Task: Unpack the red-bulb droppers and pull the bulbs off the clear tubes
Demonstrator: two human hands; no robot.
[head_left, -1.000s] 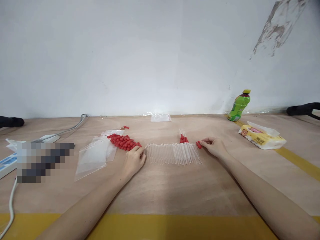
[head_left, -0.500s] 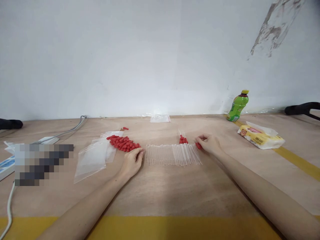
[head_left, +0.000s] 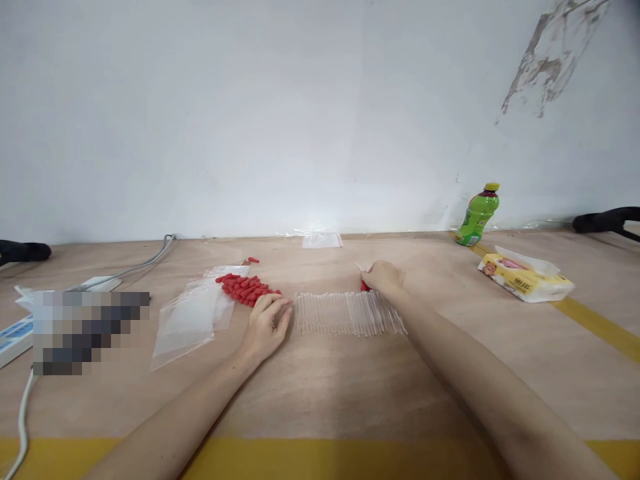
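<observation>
My right hand is closed over a small group of red-bulbed droppers behind the tube row. It covers most of that group, and the dropper in its fingers is largely hidden. Side by side across the middle lies a row of thin clear tubes. At the row's left end, my left hand rests with thumb and forefinger close together; whatever is between their tips is too small to make out. Just beyond its fingers sits a pile of red rubber bulbs.
Clear plastic bags lie left of the pile, with one loose red bulb behind it. A white power strip and cable are far left. On the right stand a green bottle and a yellow tissue pack. A wall closes the back.
My right hand has moved left from beside the tube row's right end onto the red-bulbed group, carrying a red-bulbed dropper. My left hand has stayed nearly in place.
</observation>
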